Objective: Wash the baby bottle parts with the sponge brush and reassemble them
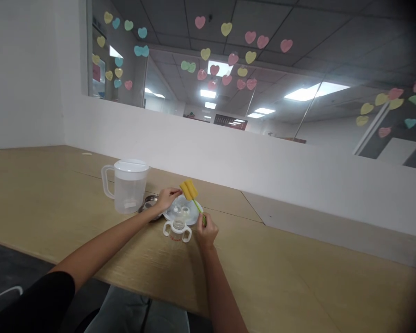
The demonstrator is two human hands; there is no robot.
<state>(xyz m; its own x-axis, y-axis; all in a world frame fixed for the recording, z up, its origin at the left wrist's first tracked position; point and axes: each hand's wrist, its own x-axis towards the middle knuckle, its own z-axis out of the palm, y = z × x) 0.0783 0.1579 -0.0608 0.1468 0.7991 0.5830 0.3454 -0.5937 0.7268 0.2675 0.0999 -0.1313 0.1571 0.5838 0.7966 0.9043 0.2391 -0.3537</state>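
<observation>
My right hand is closed round the green handle of a bottle brush, whose yellow sponge head points up and to the left. My left hand pinches the sponge head with its fingertips. Just below the two hands stands a small clear baby bottle with two white handles. Behind it lies a white plate with small clear parts on it.
A clear plastic jug with a white lid stands left of the hands on the wooden table. A metal dish lies partly hidden behind my left wrist. A low white wall with a glass pane covered in heart stickers runs behind the table.
</observation>
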